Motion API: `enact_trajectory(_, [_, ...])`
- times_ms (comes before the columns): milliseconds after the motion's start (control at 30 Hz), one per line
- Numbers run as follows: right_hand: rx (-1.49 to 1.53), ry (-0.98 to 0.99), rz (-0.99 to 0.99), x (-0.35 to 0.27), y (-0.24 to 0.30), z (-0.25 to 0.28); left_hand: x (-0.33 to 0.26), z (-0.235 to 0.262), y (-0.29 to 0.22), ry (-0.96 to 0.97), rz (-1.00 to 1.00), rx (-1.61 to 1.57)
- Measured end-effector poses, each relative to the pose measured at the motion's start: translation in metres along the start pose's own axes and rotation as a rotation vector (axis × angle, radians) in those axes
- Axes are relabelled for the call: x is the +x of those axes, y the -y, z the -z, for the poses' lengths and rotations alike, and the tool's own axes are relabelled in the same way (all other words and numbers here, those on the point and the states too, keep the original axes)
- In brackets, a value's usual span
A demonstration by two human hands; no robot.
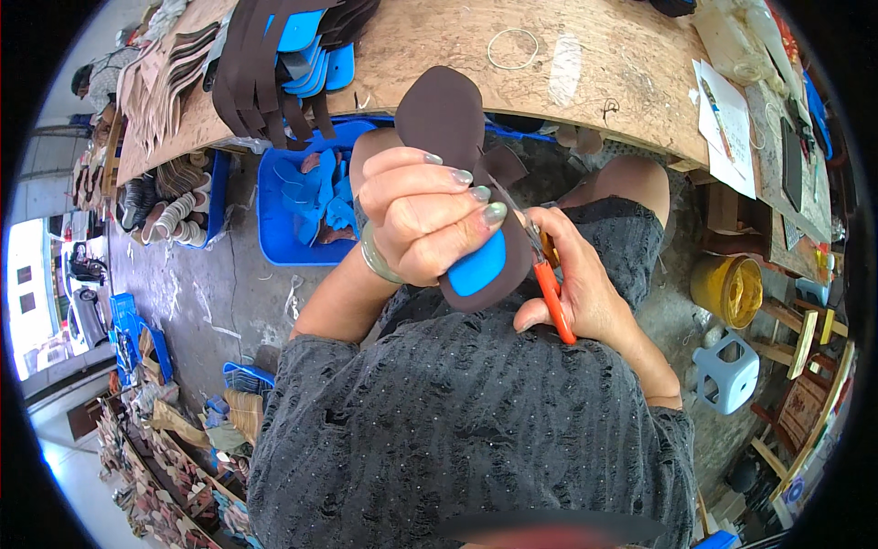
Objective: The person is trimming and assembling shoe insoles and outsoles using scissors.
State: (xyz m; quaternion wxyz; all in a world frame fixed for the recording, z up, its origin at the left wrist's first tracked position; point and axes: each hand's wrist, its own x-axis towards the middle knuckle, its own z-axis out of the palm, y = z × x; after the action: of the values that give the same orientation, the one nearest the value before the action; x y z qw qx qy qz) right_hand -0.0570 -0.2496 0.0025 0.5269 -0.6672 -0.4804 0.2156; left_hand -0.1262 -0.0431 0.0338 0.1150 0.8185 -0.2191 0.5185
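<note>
My left hand (422,218) is closed around the middle of a dark brown insole (441,108), held over my lap with its broad front end pointing away from me. A blue heel pad (478,265) shows on its near end, partly under my fingers. My right hand (587,285) grips scissors (552,300) with orange handles. Their blades lie against the right edge of the insole, near my left fingertips. From that edge a small brown flap (505,166) sticks out; whether it is still joined is hard to see.
Brown material with blue pads (340,66) is piled on the wooden workbench (412,41), beside beige pieces (169,87). Below stands a blue bin (274,240) of blue scraps. A yellow bucket (727,291) and grey-blue stool (727,373) are at right. Another person (105,78) is far left.
</note>
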Motion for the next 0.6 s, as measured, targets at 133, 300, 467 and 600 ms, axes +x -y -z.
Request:
enact_trajectory(133, [0.013, 0.026, -0.016, 0.000, 0.003, 0.000, -0.002, -0.008, -0.004, -0.111, -0.008, -0.055])
enact_trajectory(300, [0.072, 0.003, -0.094, -0.011, -0.007, -0.003, -0.001, -0.002, 0.002, 0.046, 0.089, -0.201])
enact_trajectory(467, [0.249, -0.028, -0.213, -0.021, -0.012, -0.001, -0.006, -0.018, 0.010, -0.140, 0.316, -0.541])
enact_trajectory(600, [0.159, -0.158, -0.315, -0.023, -0.024, 0.019, -0.013, -0.023, 0.022, -0.217, 0.673, -0.874])
